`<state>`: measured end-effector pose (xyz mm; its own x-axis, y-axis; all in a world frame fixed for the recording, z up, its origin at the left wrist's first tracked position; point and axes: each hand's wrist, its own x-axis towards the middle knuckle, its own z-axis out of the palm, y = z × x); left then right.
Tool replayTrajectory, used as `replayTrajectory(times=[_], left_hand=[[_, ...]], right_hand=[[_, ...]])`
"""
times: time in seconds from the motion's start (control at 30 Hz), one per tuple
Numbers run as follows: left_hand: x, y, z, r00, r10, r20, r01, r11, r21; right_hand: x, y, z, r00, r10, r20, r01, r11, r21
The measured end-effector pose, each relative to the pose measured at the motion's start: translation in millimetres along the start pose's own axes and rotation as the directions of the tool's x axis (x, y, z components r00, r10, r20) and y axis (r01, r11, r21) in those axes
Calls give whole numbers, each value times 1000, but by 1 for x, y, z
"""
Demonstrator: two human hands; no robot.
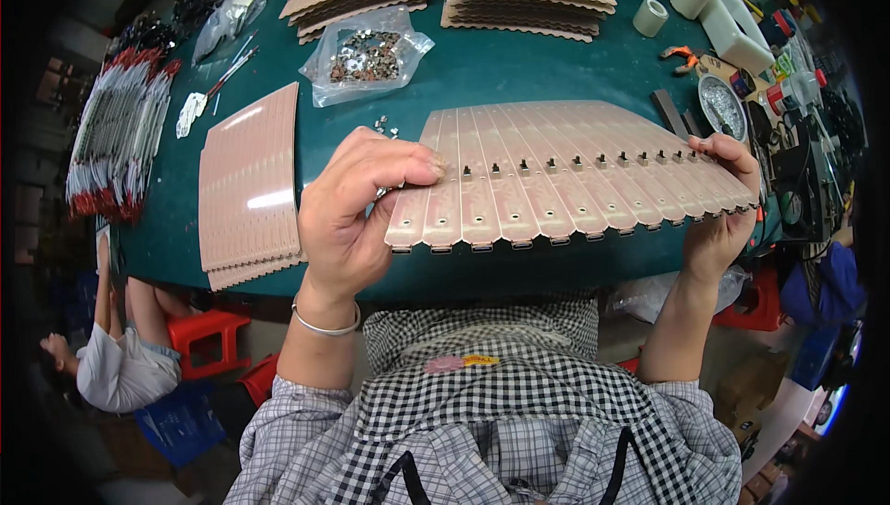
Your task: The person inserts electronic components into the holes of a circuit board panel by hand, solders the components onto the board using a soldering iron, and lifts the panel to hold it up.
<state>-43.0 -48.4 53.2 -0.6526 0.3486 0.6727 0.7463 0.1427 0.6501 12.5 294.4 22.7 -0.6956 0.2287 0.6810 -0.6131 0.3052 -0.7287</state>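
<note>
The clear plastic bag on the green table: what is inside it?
Inside the clear plastic bag lies a heap of small dark and silvery metal parts. Their exact shape is too small to tell.

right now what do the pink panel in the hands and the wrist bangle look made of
Pink panel: likely thin circuit-board laminate, glossy; it stays flat, scored into strips, with small dark parts seated in a row. Bangle on the left wrist: seemingly metal, silvery with a bright sheen.

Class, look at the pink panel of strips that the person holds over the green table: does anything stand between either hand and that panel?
Nothing visible does. The left hand already grips the pink panel at its left end, and the right hand grips its right end, both touching it directly.
</note>
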Motion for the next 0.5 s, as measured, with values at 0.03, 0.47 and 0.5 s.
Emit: replayTrajectory(times=[0.03,0.47,0.5], left_hand=[[-1,-1,-1,1000,1,0,-1,1000,-2],[11,0,6,994,43,100,-50,997,64],[10,1,7,993,51,105,-56,997,51]], right_hand=[[0,0,0,1000,-1,0,1,1000,-2],[0,-6,7,999,33,16,-34,996,79],[1,-6,6,999,32,8,-32,997,66]])
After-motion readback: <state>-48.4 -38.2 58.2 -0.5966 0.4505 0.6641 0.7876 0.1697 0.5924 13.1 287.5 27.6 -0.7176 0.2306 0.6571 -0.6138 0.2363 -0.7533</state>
